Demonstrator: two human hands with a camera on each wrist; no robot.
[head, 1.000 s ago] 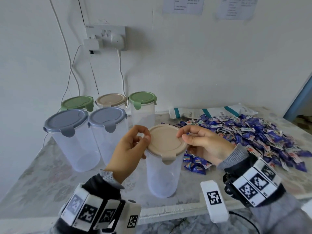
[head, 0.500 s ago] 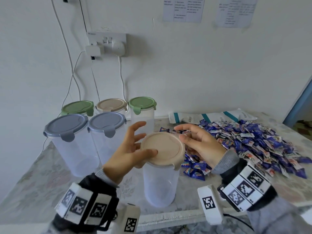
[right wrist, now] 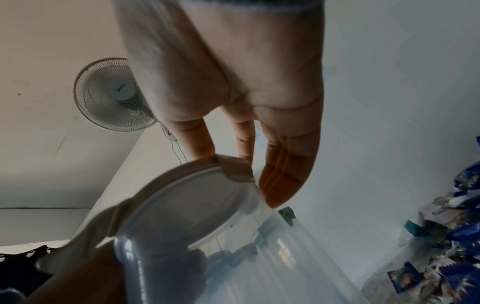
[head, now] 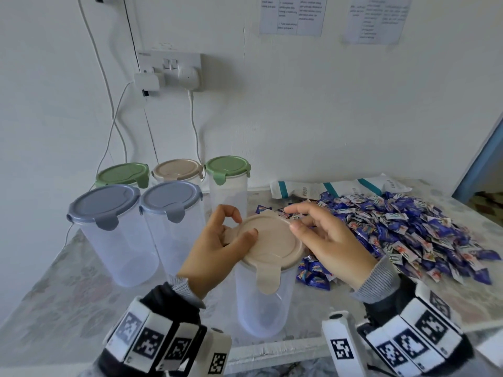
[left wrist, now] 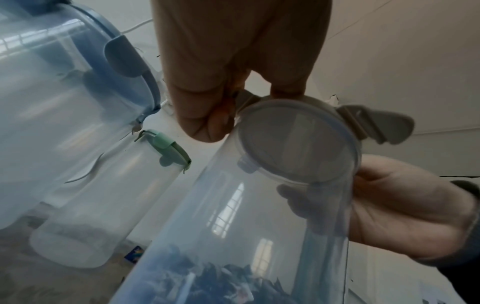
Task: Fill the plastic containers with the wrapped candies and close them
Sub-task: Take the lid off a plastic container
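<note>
An empty clear container (head: 264, 303) stands at the table's front centre. Its beige lid (head: 269, 240) lies askew on the rim, and the front latch (head: 268, 278) hangs loose. My left hand (head: 241, 224) pinches the lid's left latch, thumb on top and index finger curled over it. The left wrist view shows that left hand (left wrist: 215, 115) at the lid (left wrist: 296, 139) from below. My right hand (head: 291, 219) holds the lid's right rim between thumb and nearly straight fingers. In the right wrist view the right hand (right wrist: 233, 162) brackets a latch. The wrapped candies (head: 408, 232) lie in a blue pile at right.
Closed empty containers stand at left: two with blue lids (head: 103, 205), two with green lids (head: 227, 167) and one with a beige lid (head: 177, 170). A white bag (head: 340, 187) lies by the wall. The table's front edge (head: 272, 352) is close below the container.
The lid sat flat a second ago and now lies tilted. My left fingers spread, then curled back onto the left latch. The right fingers straightened along the right rim.
</note>
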